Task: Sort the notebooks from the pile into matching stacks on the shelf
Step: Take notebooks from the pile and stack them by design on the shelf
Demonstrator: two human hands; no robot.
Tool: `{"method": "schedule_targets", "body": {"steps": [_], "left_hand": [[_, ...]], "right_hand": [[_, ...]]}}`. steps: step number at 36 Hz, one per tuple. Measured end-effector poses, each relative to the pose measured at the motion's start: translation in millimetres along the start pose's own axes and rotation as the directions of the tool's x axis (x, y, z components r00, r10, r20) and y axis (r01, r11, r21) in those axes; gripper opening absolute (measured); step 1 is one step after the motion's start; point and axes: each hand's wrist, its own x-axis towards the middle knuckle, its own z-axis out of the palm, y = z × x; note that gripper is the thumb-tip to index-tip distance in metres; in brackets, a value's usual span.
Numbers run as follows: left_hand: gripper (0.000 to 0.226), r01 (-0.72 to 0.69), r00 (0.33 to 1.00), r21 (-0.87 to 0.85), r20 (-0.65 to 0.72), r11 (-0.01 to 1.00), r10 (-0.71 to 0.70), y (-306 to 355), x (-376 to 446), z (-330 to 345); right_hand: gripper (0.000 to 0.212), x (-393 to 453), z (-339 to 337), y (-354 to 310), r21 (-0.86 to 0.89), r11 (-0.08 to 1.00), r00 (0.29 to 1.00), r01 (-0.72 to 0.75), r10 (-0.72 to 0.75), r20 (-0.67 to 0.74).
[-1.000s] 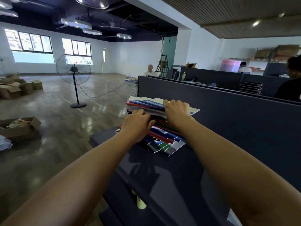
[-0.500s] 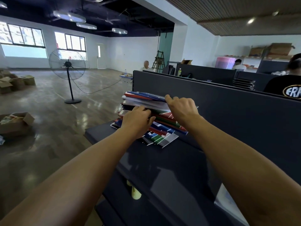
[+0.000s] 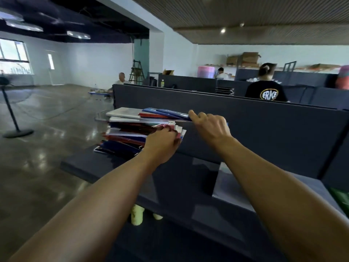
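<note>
A pile of notebooks (image 3: pixel 128 129) in red, blue and white covers lies on the dark shelf top (image 3: pixel 90 165), against the dark back panel. My left hand (image 3: pixel 162 146) grips the near right corner of the lower part of the pile, fingers curled around the edges. My right hand (image 3: pixel 209 125) pinches the right edge of the top blue notebook (image 3: pixel 166 112). A white notebook (image 3: pixel 230 188) lies flat on the shelf to the right, with a green notebook (image 3: pixel 341 199) beyond it at the frame edge.
The dark back panel (image 3: pixel 264 133) rises behind the shelf. A fan stand (image 3: pixel 13 120) is on the floor at left. A person in a black shirt (image 3: pixel 266 91) sits behind the panels; another person (image 3: pixel 121 78) sits farther back. Something pale yellow (image 3: pixel 137 214) shows under the shelf.
The view has swung right and closer to the pile. My left hand moved to the pile's right corner, and my right hand shifted to the top blue notebook's edge.
</note>
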Motion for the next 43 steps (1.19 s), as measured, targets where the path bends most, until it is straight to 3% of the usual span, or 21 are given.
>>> {"method": "schedule_targets", "body": {"steps": [16,22,26,31,35,37,40,43], "left_hand": [[0.036,-0.288,0.941,-0.171,0.132,0.942,0.311,114,-37,24],[0.036,-0.346,0.908,-0.191,0.178,0.919,0.379,154,-56,36],[0.036,-0.309,0.898,-0.224,0.25,0.924,0.361,161,-69,43],[0.047,-0.183,0.902,-0.367,0.305,0.912,0.304,172,-73,39],[0.064,0.055,0.901,-0.66,0.357,0.749,0.248,197,-66,26],[0.065,0.171,0.906,-0.771,0.368,0.613,0.21,215,-62,23],[0.057,0.425,0.855,-0.87,0.477,0.25,0.206,244,-59,21],[0.041,0.631,0.75,-0.775,0.606,-0.015,0.265,281,-64,21]], "right_hand": [[0.059,-131,-40,47,-0.202,0.952,0.952,-0.231,0.264,0.155],[0.046,-181,-31,49,-0.221,0.952,0.901,-0.213,0.279,0.332],[0.044,-199,-23,51,-0.22,0.962,0.888,-0.16,0.237,0.395],[0.046,-206,-28,63,-0.212,0.934,0.875,-0.289,0.347,0.336],[0.055,-213,-35,73,-0.253,0.898,0.859,-0.36,0.425,0.285],[0.058,-223,-35,78,-0.266,0.884,0.853,-0.384,0.45,0.265],[0.058,-245,-33,86,-0.274,0.871,0.837,-0.408,0.477,0.267],[0.057,-272,-34,99,-0.272,0.862,0.82,-0.427,0.496,0.285]]}}
